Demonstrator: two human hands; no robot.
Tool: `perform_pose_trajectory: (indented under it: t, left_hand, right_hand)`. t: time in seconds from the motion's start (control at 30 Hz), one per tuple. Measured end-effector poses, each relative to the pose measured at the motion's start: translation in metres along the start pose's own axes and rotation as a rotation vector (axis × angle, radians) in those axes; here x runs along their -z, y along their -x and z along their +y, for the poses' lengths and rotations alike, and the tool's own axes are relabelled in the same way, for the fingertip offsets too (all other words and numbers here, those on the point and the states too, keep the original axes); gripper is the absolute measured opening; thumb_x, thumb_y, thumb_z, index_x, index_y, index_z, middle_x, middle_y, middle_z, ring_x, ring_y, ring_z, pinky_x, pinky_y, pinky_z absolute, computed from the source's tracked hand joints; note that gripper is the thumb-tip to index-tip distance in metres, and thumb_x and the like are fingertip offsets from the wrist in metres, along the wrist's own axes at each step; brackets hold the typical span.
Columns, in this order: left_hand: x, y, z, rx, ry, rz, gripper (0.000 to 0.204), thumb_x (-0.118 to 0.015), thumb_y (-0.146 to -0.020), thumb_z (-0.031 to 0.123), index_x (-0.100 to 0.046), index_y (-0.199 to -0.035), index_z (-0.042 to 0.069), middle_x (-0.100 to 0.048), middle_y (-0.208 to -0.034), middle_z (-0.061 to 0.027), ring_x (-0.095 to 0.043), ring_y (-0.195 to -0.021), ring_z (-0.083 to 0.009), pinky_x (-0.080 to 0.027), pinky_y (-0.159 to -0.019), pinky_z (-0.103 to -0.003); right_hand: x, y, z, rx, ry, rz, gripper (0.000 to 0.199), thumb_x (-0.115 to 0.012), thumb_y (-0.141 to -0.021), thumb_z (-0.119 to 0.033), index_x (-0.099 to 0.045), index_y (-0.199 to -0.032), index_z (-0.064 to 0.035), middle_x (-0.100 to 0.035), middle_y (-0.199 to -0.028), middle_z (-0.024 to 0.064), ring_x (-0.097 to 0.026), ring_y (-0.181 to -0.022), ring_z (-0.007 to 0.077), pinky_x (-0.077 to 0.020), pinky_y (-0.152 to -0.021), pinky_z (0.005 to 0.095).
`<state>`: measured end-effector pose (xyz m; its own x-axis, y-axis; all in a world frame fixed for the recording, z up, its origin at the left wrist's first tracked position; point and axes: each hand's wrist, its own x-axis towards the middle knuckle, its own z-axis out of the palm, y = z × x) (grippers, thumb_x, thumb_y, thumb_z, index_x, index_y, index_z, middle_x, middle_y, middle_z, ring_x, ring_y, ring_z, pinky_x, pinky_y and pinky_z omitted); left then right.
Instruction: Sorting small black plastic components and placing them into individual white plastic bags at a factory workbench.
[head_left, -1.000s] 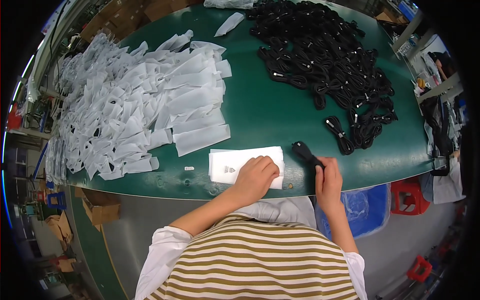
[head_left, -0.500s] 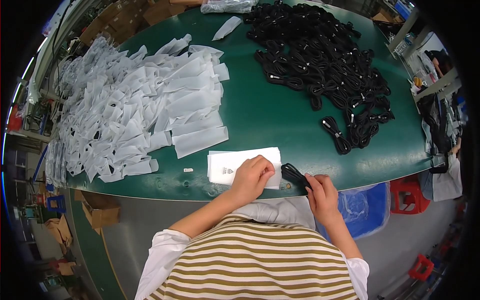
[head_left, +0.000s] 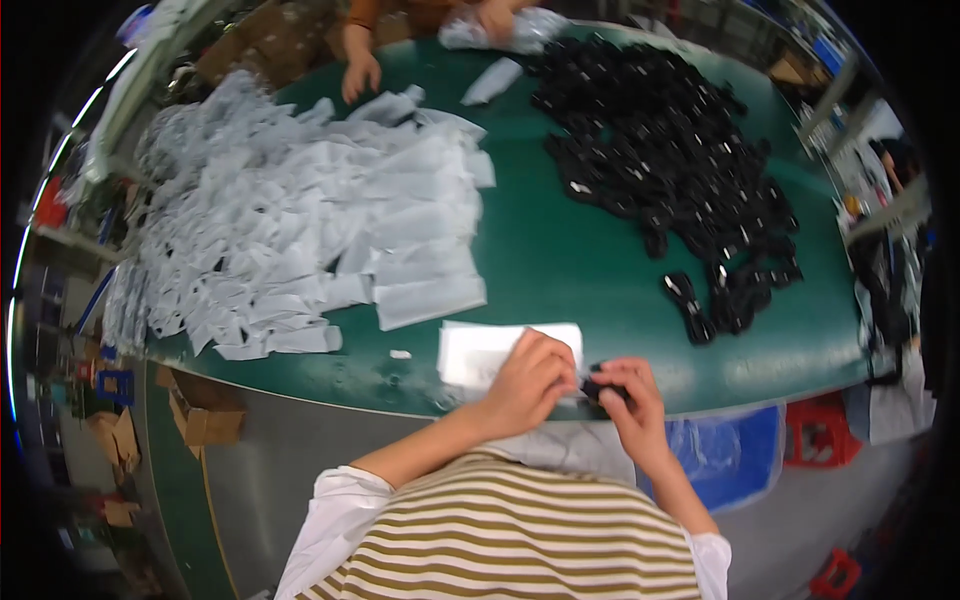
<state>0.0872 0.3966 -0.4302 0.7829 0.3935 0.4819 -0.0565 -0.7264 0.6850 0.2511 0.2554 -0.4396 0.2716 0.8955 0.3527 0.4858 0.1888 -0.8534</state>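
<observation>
A small stack of flat white plastic bags [head_left: 470, 350] lies at the table's near edge. My left hand [head_left: 525, 385] lies over its right part, fingers curled and pinched at the top bag's right end. My right hand [head_left: 635, 400] is closed around a bundled black cable [head_left: 603, 390], held right against that end of the bag. Much of the cable is covered by my fingers, and both hands are slightly blurred. Whether the cable's tip is inside the bag, I cannot tell.
A wide heap of translucent white bags [head_left: 270, 220] covers the table's left. Many bundled black cables [head_left: 660, 130] pile up at the far right. Across the table, another person's hand [head_left: 361, 75] reaches toward the bags. A blue bin [head_left: 725, 455] stands below the right edge.
My right hand has brought the cable left and closer, up to my left hand at the bag's end. Another person's hands have come into view at the far side. The whole view has shifted slightly.
</observation>
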Motion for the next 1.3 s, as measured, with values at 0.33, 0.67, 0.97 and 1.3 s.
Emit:
perform_pose_trajectory:
  t: [0.33,0.67,0.97,1.3]
  left_hand:
    - [0.043,-0.015,0.014,0.198,0.463,0.154,0.018,-0.07,-0.084,0.012,-0.055,-0.093,0.006,-0.056,-0.113,-0.0106,-0.052,-0.105,-0.028,-0.043,-0.093,-0.039]
    - [0.142,0.04,-0.018,0.266,-0.805,0.215,0.089,-0.083,-0.07,0.024,-0.038,-0.144,0.006,-0.038,-0.144,-0.0212,-0.029,-0.14,-0.0428,-0.027,-0.111,-0.058]
    - [0.206,0.159,-0.073,0.715,-0.958,0.522,0.121,-0.094,-0.046,0.039,-0.035,-0.15,0.016,-0.011,-0.158,-0.0233,-0.01,-0.143,-0.0543,-0.022,-0.108,-0.068]
    - [0.234,0.138,-0.119,0.813,-0.897,0.307,0.115,-0.094,-0.046,0.04,-0.04,-0.147,0.033,0.0,-0.161,-0.0203,-0.002,-0.144,-0.0546,-0.026,-0.103,-0.072]
  right_hand:
    - [-0.031,-0.051,-0.041,0.139,0.029,-0.014,0.016,-0.058,-0.089,0.001,-0.057,-0.105,-0.0005,-0.057,-0.105,0.0136,-0.061,-0.08,0.0198,-0.0522,-0.076,0.028]
    - [-0.124,-0.137,-0.019,-0.4,-0.791,-0.128,0.013,-0.055,-0.098,-0.01,-0.05,-0.104,0.0006,-0.062,-0.104,0.014,-0.066,-0.085,0.0238,-0.0543,-0.077,0.0309]
    - [-0.165,-0.178,-0.04,0.631,0.58,-0.515,0.075,-0.079,-0.072,-0.044,-0.05,-0.138,-0.0217,-0.032,-0.147,0.0244,-0.024,-0.14,0.0479,-0.0264,-0.106,0.0647]
    - [-0.201,-0.224,0.009,0.52,0.749,-0.445,0.078,-0.075,-0.069,-0.06,-0.054,-0.138,-0.0307,-0.016,-0.158,0.025,-0.014,-0.142,0.0535,-0.02,-0.104,0.0733]
